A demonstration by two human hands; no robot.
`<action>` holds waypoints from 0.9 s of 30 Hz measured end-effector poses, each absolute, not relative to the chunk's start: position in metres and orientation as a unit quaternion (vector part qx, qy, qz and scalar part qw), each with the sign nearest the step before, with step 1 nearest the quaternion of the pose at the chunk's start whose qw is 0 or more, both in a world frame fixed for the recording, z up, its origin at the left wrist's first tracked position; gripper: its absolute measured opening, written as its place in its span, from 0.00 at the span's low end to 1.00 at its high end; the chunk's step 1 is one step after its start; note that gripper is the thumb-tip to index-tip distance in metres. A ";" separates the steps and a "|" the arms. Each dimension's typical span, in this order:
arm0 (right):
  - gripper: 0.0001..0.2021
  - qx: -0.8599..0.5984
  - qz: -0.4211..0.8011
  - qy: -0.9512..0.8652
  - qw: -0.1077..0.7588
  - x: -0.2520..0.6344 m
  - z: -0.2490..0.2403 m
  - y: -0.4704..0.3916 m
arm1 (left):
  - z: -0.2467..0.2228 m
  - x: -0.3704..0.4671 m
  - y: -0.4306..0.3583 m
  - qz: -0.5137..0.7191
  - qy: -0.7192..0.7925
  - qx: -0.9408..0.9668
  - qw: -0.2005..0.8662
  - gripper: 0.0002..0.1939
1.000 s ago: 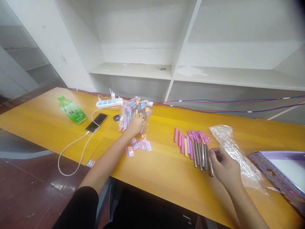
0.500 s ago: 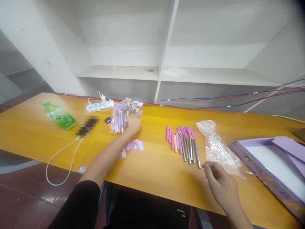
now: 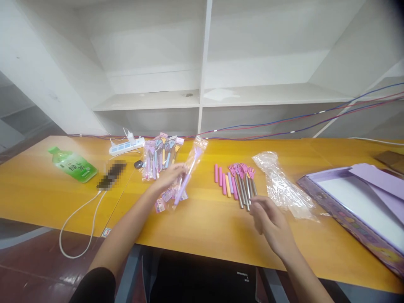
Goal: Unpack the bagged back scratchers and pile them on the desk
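My left hand (image 3: 173,174) is closed on a purple back scratcher in a clear bag (image 3: 188,170), held tilted above the table. Behind it lies a pile of bagged back scratchers (image 3: 154,158), and small printed cards (image 3: 160,205) lie partly beneath the held one. My right hand (image 3: 268,221) has its fingers curled near the lower ends of several loose metal back scratchers with pink heads (image 3: 244,185); whether it holds anything is not visible. Left of these are loose pink, yellow and purple handle tubes (image 3: 224,184). Clear plastic bags (image 3: 285,187) lie to their right.
A green bottle (image 3: 73,165), a blurred dark object with a white cable (image 3: 111,174), a small black object (image 3: 138,164) and a power strip (image 3: 126,146) are at left. A purple box (image 3: 334,202) stands right. White shelves (image 3: 148,99) and cables are behind.
My left hand has lifted one bagged purple back scratcher from the pile and brought it to the right. My right hand has moved left, towards the metal rods. The view has shifted slightly.
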State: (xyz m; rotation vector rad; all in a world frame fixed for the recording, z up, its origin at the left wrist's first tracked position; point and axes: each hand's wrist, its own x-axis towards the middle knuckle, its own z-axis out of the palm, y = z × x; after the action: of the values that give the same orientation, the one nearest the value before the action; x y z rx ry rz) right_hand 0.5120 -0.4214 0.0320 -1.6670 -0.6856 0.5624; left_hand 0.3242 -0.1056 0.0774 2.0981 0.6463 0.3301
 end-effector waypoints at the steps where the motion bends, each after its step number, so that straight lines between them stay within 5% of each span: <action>1: 0.27 -0.680 0.283 -0.286 0.613 0.505 0.033 -0.409 | 0.071 0.319 -0.121 0.114 0.234 0.842 0.473 0.12; 4: 0.34 -0.585 0.375 -0.257 0.671 0.491 0.038 -0.374 | 0.049 0.306 -0.155 0.038 0.163 0.814 0.556 0.11; 9: 0.18 -0.530 0.420 -0.228 0.700 0.484 0.041 -0.351 | 0.027 0.301 -0.168 -0.047 0.110 0.757 0.642 0.09; 21: 0.22 -0.571 0.206 -0.096 0.789 0.508 0.003 -0.366 | 0.019 0.288 -0.167 -0.116 0.098 0.628 0.764 0.20; 27: 0.22 -0.525 0.159 -0.071 0.833 0.514 0.011 -0.381 | 0.011 0.294 -0.172 -0.047 0.138 0.613 0.776 0.15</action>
State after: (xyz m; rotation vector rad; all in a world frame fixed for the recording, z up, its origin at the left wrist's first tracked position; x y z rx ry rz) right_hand 0.5140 -0.3806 0.0113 -1.1118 -0.1509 0.3379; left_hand 0.2944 -0.1720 0.0107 1.3272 0.2980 -0.1023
